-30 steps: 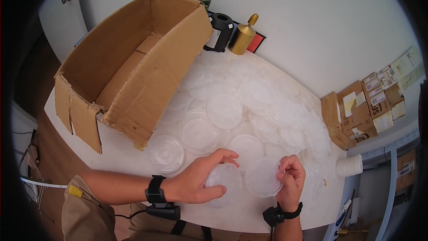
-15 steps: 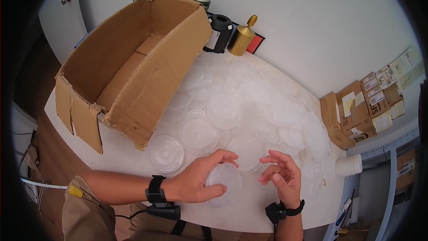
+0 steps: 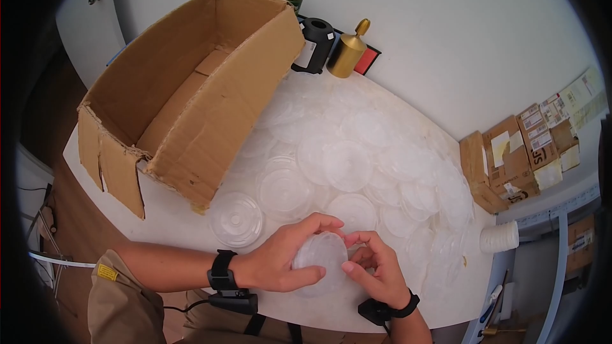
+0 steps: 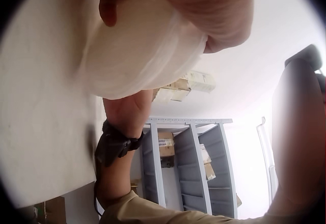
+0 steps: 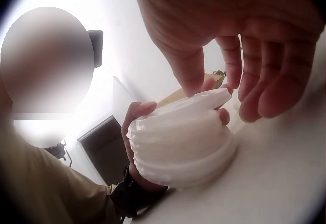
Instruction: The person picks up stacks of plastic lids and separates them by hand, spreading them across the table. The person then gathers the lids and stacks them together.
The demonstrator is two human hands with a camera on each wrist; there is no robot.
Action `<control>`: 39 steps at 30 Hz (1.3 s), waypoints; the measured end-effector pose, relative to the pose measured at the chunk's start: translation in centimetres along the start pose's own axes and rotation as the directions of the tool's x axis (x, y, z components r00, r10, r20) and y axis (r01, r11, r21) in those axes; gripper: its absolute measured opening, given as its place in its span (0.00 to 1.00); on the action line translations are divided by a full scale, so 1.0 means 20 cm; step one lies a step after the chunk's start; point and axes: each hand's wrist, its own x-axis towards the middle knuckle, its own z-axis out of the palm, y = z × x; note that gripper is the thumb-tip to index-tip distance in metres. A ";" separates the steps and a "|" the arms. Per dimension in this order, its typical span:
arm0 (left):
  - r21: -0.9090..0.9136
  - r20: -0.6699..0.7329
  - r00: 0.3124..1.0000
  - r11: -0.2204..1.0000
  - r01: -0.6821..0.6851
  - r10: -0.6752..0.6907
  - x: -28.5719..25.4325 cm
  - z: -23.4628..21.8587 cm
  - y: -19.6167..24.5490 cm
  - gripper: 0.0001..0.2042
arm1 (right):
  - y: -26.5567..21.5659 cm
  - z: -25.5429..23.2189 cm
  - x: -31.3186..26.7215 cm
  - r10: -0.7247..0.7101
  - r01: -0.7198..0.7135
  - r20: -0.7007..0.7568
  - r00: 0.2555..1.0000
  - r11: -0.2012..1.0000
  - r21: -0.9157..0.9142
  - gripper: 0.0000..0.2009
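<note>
My left hand point(image 3: 280, 258) holds a stack of clear plastic lids point(image 3: 322, 261) low over the front of the table, fingers and thumb wrapped round its sides. In the right wrist view the stack point(image 5: 178, 147) shows ridged rims, and its top lid point(image 5: 183, 104) sits tilted with one edge raised. My right hand point(image 3: 379, 271) is at the stack's right side, thumb and forefinger parted at the rim of the top lid. Its other fingers point(image 5: 280, 81) hang loosely bent. In the left wrist view, the left hand point(image 4: 209, 10) partly covers the frosted stack point(image 4: 137, 51).
Many loose clear lids point(image 3: 395, 159) spread over the table behind the hands. A cardboard box point(image 3: 217, 121) stands open at the left. A black holder point(image 3: 313, 44) and a gold canister point(image 3: 347, 54) stand at the back. A white stack point(image 3: 499, 237) lies at the right edge.
My right hand let go of a lid, which now lies on the pile farther back. It then opened and came left to the stack. The left hand stays in place with the stack.
</note>
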 end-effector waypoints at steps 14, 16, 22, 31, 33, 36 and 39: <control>0.081 -0.035 0.997 0.994 -0.070 0.073 0.01 0.00 -0.02 0.31 | 0.02 -0.06 -0.01 0.017 0.044 -0.111 0.994 0.847 0.530 0.09; 0.087 -0.033 0.997 0.994 -0.070 0.073 0.01 0.00 -0.02 0.31 | 0.02 -0.08 -0.02 0.025 0.037 -0.114 0.993 0.859 0.511 0.07; 0.019 -0.038 0.998 0.999 -0.041 0.041 0.01 0.00 -0.01 0.31 | 0.08 -0.21 -0.05 -0.109 0.091 0.016 0.994 0.890 0.447 0.05; 0.072 -0.018 0.999 0.997 -0.038 0.039 0.01 -0.01 -0.02 0.30 | -0.04 -0.13 0.00 -0.117 0.144 -0.092 0.989 0.911 0.387 0.30; 0.043 -0.032 0.999 0.998 -0.042 0.043 0.01 0.00 -0.02 0.31 | -0.01 -0.13 0.00 -0.063 0.065 -0.016 0.998 0.946 0.319 0.29; 0.047 -0.033 0.999 0.998 -0.041 0.042 0.01 0.00 -0.02 0.31 | -0.02 -0.10 0.00 0.020 -0.035 0.061 0.998 0.968 0.250 0.24; 0.065 -0.007 0.997 0.995 -0.075 0.075 0.01 -0.01 -0.04 0.31 | 0.00 -0.08 -0.01 0.069 -0.092 0.108 0.992 0.970 0.225 0.21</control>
